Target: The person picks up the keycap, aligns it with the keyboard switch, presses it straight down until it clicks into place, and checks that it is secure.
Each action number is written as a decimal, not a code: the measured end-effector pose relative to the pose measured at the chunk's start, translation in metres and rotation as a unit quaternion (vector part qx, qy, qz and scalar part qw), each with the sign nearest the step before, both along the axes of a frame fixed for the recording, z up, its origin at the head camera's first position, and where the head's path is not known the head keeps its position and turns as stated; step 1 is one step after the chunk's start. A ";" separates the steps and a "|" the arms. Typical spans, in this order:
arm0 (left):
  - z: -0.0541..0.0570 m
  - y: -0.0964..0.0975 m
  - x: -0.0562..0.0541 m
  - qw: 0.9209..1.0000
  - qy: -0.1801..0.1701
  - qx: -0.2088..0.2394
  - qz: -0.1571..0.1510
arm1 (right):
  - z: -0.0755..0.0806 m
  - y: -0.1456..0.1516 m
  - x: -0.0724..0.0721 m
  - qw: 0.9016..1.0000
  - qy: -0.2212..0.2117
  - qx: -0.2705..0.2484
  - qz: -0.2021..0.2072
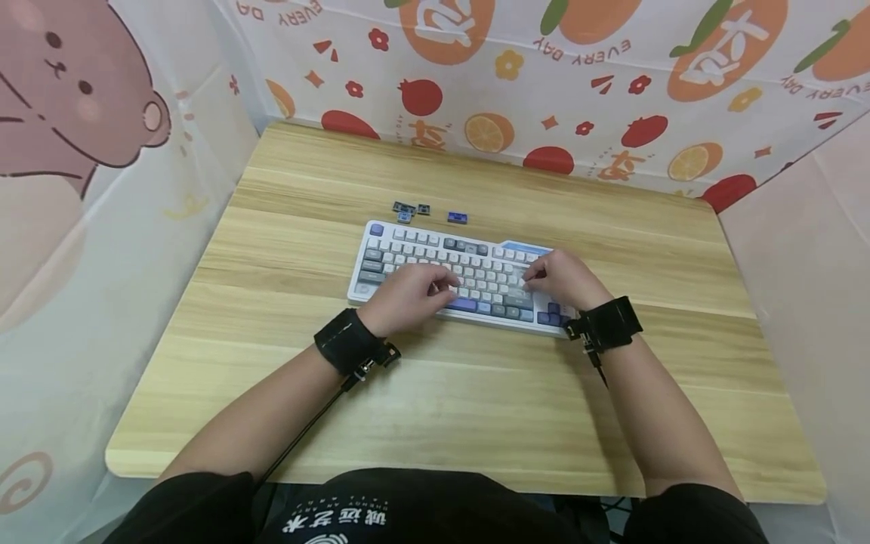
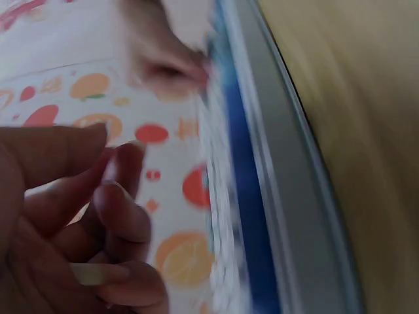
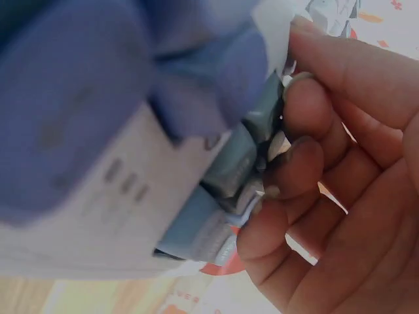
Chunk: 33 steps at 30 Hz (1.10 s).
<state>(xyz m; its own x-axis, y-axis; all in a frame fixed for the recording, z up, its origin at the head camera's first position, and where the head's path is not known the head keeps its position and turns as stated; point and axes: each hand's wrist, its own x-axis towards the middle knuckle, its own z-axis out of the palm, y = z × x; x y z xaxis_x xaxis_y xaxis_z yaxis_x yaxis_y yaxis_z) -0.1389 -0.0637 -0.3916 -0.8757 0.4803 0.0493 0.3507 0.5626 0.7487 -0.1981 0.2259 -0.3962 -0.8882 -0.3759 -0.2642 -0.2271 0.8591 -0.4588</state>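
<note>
- The right hand (image 3: pixel 366 222) enters from the right, fingers bent inward, their tips at the key edge; whether they touch is unclear.
- Just beside the fingertips stand grey-green keycaps (image 3: pixel 229 160) and, lower, a paler blue keycap (image 3: pixel 186 229).
- Farther left of the fingers, large and blurred, are violet-blue keycaps (image 3: pixel 78 118).
- Between these, the keyboard's white case (image 3: pixel 91 242) bears three dark marks (image 3: pixel 127 180).
- Below and left of the fingers: printed cloth (image 3: pixel 209 297) and a wooden surface (image 3: pixel 78 297).
</note>
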 end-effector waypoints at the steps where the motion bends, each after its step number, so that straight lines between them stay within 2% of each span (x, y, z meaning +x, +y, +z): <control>1: 0.000 -0.002 -0.001 1.000 0.011 -0.028 0.002 | 0.001 -0.001 0.000 1.000 -0.002 0.003 0.006; 5: -0.004 -0.007 -0.002 0.994 0.021 -0.111 -0.002 | 0.009 -0.002 -0.004 0.999 -0.016 0.020 0.030; 8: -0.007 -0.009 -0.002 0.989 0.015 -0.143 -0.014 | 0.015 -0.007 -0.010 0.999 -0.023 0.013 0.035; 11: -0.010 -0.011 -0.002 0.987 0.022 -0.159 -0.016 | 0.023 -0.021 -0.021 0.999 0.007 -0.002 0.039; 15: -0.013 -0.013 -0.001 0.988 0.034 -0.152 -0.006 | 0.034 -0.052 -0.041 0.996 0.061 0.007 0.064; 19: -0.016 -0.013 -0.003 0.990 0.033 -0.138 -0.006 | 0.038 -0.078 -0.063 0.990 0.066 0.035 0.117; 23: -0.017 -0.014 -0.003 0.991 0.028 -0.134 -0.013 | 0.035 -0.098 -0.079 0.984 0.031 0.079 0.159; 28: -0.016 -0.015 -0.002 0.991 0.020 -0.131 -0.018 | 0.027 -0.113 -0.086 0.973 -0.030 0.130 0.188; 30: -0.016 -0.015 -0.002 0.991 0.018 -0.132 -0.018 | 0.023 -0.115 -0.087 0.969 -0.034 0.142 0.199; 33: -0.017 -0.016 -0.002 0.990 0.018 -0.135 -0.017 | 0.019 -0.116 -0.087 0.970 -0.032 0.143 0.196</control>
